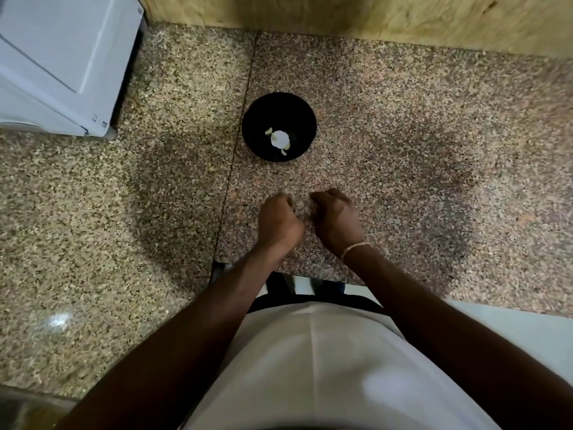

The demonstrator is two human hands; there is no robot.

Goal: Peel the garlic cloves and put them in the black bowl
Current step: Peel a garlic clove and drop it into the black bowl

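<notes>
At frame centre, fingers of the left hand [279,217] and right hand [335,217] are curled – contents cannot be told; skin is best pinched off above the counter [403,150] – cloves dropped into the black bowl [305,110].

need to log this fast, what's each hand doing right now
Left hand: fingers curled, over the counter; whether it holds anything cannot be told.
Right hand: fingers curled too; what it holds, if anything, cannot be told.

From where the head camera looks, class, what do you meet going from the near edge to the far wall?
Shirt → left hand and right hand, level → black bowl holding garlic → wooden wall.
</notes>
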